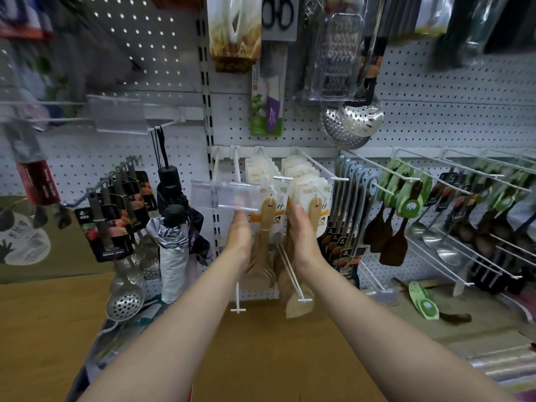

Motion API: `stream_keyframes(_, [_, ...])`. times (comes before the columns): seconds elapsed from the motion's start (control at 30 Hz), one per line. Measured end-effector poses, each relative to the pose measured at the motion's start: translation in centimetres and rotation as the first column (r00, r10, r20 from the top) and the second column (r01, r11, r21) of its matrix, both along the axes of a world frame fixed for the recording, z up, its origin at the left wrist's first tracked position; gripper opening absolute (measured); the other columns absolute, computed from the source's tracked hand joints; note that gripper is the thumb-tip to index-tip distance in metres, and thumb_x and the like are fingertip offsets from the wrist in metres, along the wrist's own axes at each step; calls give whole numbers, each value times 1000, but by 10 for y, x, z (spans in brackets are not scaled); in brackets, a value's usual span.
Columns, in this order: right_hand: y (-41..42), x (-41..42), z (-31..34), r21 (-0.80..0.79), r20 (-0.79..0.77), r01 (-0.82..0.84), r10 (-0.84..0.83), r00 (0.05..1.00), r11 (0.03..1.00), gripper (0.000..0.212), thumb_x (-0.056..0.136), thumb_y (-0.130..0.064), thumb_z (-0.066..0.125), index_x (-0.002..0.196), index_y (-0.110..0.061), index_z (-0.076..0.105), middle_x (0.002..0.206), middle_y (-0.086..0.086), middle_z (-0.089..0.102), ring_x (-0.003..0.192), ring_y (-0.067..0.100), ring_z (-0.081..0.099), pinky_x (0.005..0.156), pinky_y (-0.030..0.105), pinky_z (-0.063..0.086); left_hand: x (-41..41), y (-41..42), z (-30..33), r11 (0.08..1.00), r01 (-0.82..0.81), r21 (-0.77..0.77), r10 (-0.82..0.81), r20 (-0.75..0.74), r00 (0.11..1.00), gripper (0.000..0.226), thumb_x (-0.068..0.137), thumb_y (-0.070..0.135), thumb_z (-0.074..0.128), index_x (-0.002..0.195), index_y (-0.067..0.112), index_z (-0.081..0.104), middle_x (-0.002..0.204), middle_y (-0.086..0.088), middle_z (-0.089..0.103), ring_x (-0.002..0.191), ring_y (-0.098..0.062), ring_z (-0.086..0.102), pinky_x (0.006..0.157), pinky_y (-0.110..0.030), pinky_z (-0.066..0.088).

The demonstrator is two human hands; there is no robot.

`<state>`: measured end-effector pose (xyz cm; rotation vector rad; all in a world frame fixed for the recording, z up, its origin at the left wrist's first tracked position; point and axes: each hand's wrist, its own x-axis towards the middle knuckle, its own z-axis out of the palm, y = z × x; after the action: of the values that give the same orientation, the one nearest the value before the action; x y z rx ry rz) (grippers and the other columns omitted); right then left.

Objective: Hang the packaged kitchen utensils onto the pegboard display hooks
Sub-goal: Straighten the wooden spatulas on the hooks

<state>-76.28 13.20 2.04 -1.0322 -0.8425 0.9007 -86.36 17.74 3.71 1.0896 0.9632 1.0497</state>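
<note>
Carded wooden spatulas (268, 216) on pegboard hook (285, 178), between left hand (239, 227) and right hand (301, 224); grips indiscernible.

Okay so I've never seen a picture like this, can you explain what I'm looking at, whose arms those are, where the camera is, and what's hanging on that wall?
There is no machine here. The single picture comes from a camera worn on a person's head, looking forward and down, so the two bare arms are the wearer's own.

They stand before a white pegboard in a shop. The left hand and right hand reach up on either side of packaged wooden spatulas hanging on white hooks. The fingers are partly hidden behind a clear price tag holder and the packs, so whether they grip anything is unclear.

Around them hang slotted metal skimmers, dark wooden spatulas with green cards, ladles, folded umbrellas, a grater and scissors. One green-carded spatula lies on the shelf below.
</note>
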Motion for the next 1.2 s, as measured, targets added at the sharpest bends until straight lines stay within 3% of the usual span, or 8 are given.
stream_keyframes(0.1, [9,3,20,-5,32,-14,14,999,1000,65,91,-73,45,139,-30,58,133,-12,65,132,11,53,116,38,36,7,-1,12,999,40,36,-41,31,999,70,100,67,18,122,22,66,96,5,70,74,-7,64,50,-17,50])
stream_keyframes(0.2, [12,7,32,19,-14,-51,51,999,999,25,108,-44,31,123,-36,48,95,-27,64,91,-19,61,78,3,47,15,3,10,998,27,48,-31,79,996,70,100,66,21,110,20,73,91,0,77,67,-10,72,49,-18,52])
stream_keyframes(0.27, [4,3,42,23,-50,-51,52,997,998,21,109,-38,28,115,-37,48,82,-29,60,66,-21,58,61,-2,45,19,5,9,998,46,36,-50,108,993,69,100,66,21,102,21,73,82,3,77,72,-13,73,59,-24,54])
stream_keyframes(0.43, [26,15,37,40,-85,-107,110,990,993,40,107,-47,32,116,-29,66,117,-4,73,103,3,69,93,22,50,24,7,16,996,92,-20,-86,193,977,65,102,62,21,100,21,72,86,-2,74,81,-20,69,65,-28,51])
stream_keyframes(0.63, [29,17,38,10,-64,-151,152,986,988,43,106,-49,32,117,-25,66,107,-6,76,102,8,71,79,20,53,24,18,16,990,140,-23,-132,208,969,64,101,63,24,96,22,73,95,-7,77,84,-24,71,75,-35,55])
stream_keyframes(0.87, [39,29,34,-24,-101,-187,184,978,982,43,106,-49,32,107,-25,68,95,-8,78,87,3,73,72,20,52,15,42,10,976,216,3,-215,82,973,79,86,81,39,128,19,67,120,-15,71,115,-36,65,101,-54,50])
stream_keyframes(1.0, [40,29,42,-22,-122,-199,195,973,980,36,107,-43,32,96,-28,63,74,-16,75,67,-5,70,59,13,53,16,47,15,983,181,-6,-180,98,979,67,99,67,31,126,16,66,116,-14,73,109,-34,69,94,-50,55])
stream_keyframes(1.2, [43,24,48,-47,-148,-186,177,973,981,46,104,-49,39,121,-18,68,112,7,75,100,17,72,78,27,56,21,48,21,980,196,-28,-186,210,960,67,101,63,25,131,16,63,117,-11,73,103,-25,71,79,-36,56])
